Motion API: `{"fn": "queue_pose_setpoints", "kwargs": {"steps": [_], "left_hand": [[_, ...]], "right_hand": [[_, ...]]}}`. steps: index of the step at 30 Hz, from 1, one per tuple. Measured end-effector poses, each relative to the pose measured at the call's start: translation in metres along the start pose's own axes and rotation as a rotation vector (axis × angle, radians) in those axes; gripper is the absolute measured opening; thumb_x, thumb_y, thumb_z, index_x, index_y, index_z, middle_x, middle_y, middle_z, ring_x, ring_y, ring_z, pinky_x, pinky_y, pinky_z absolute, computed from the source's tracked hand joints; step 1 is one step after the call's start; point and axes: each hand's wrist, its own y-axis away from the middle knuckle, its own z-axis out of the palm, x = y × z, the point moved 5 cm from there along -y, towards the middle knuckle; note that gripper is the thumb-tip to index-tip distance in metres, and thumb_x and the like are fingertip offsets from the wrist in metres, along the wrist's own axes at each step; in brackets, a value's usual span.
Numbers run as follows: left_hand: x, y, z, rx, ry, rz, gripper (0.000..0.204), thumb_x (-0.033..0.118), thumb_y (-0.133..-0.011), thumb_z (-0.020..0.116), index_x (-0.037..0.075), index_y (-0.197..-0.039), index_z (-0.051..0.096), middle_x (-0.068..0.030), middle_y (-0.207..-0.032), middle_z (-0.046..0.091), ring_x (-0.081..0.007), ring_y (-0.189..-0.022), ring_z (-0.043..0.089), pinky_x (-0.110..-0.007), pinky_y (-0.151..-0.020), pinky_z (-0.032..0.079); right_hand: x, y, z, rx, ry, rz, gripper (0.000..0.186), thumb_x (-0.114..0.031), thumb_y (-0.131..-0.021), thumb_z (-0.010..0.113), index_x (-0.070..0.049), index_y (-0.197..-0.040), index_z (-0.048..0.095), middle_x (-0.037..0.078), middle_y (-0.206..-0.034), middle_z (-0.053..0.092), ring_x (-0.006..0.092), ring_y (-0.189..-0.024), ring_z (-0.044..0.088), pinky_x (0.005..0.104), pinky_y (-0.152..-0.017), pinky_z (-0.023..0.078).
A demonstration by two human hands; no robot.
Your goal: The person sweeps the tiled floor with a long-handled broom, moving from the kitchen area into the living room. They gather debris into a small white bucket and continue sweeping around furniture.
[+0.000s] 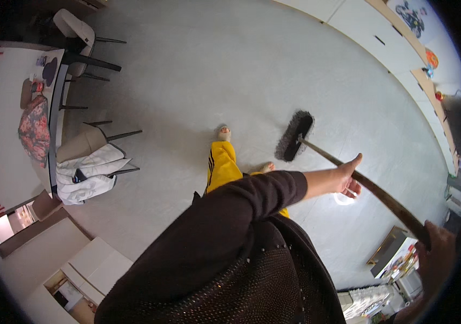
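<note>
The mop (pixel 373 189) is in front of the person, a little to the right side, with its long handle slanting down to the grey floor (pixel 176 65). Its dark, fringed head (pixel 287 141) appears to lie flat there, near the feet but apart from them. For good contact, I think, the whole fringe should stay down, so the handle should not be raised too steeply.

The right hand (pixel 438 254) is closed around the upper part of the handle, though it is quite dark near the picture's rim. The left hand (pixel 344 180) is lower on the handle and is looser: the thumb is stretched out, the fingers are only half bent, and the wood passes through the fork between them. Such a light hold can probably guide the direction; for pressing harder, the left fingers would better close fully.

The left foot (pixel 224 133) and the right foot (pixel 267 167) are both left of the mop's head, so a stroke should be kept wide of the toes. Farther out, care seems useful near the white cabinets (pixel 371 38) on the right and the chair (pixel 83 143) with a white garment (pixel 87 181) on the left.
</note>
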Motion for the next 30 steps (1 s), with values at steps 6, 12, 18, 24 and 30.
{"fn": "queue_pose_setpoints", "kwargs": {"steps": [6,12,18,24,30], "left_hand": [[0.044,0.064,-0.038,0.064,0.233,0.149,0.022,0.023,-0.078,0.055,0.007,-0.063,0.052,-0.0081,-0.052,0.053,-0.0173,-0.038,0.049,-0.027,-0.031,0.036],[0.117,0.21,-0.066,-0.039,0.286,0.281,0.023,0.026,-0.081,0.06,0.011,-0.065,0.055,-0.0049,-0.055,0.056,-0.0138,-0.048,0.053,-0.027,-0.042,0.038],[0.201,0.309,-0.172,0.213,0.353,0.636,0.025,0.027,-0.077,0.069,0.01,-0.065,0.056,-0.0041,-0.057,0.056,-0.0127,-0.045,0.052,-0.024,-0.039,0.037],[0.286,0.415,-0.348,0.839,0.362,0.93,0.026,0.02,-0.075,0.066,0.008,-0.059,0.049,-0.0046,-0.053,0.049,-0.0135,-0.039,0.043,-0.027,-0.033,0.029],[0.33,0.472,-0.488,0.947,0.629,0.958,0.035,0.017,-0.079,0.065,-0.002,-0.094,0.039,-0.0125,-0.073,0.052,-0.0195,-0.049,0.05,-0.031,-0.033,0.032]], "right_hand": [[-0.108,-0.046,-0.09,-0.026,0.197,-0.022,0.049,-0.01,-0.064,0.073,-0.002,-0.109,0.056,0.014,-0.091,0.056,0.0304,-0.09,0.05,0.0425,-0.083,0.036],[-0.205,-0.084,-0.216,-0.124,0.169,-0.169,0.039,-0.028,-0.078,0.065,-0.012,-0.113,0.059,0.012,-0.076,0.059,0.0316,-0.067,0.059,0.0428,-0.059,0.045],[-0.27,-0.131,-0.234,-0.084,-0.016,-0.159,0.04,-0.02,-0.076,0.067,-0.008,-0.114,0.058,0.012,-0.079,0.062,0.0288,-0.071,0.062,0.0379,-0.063,0.048],[-0.37,-0.246,-0.153,0.078,-0.529,-0.391,0.039,-0.015,-0.073,0.068,-0.005,-0.108,0.056,0.013,-0.083,0.064,0.0302,-0.074,0.063,0.0398,-0.065,0.048],[-0.528,-0.362,-0.106,0.069,-0.566,-0.529,0.032,-0.027,-0.083,0.058,-0.005,-0.106,0.057,0.016,-0.082,0.065,0.0341,-0.076,0.062,0.0441,-0.068,0.049]]}}
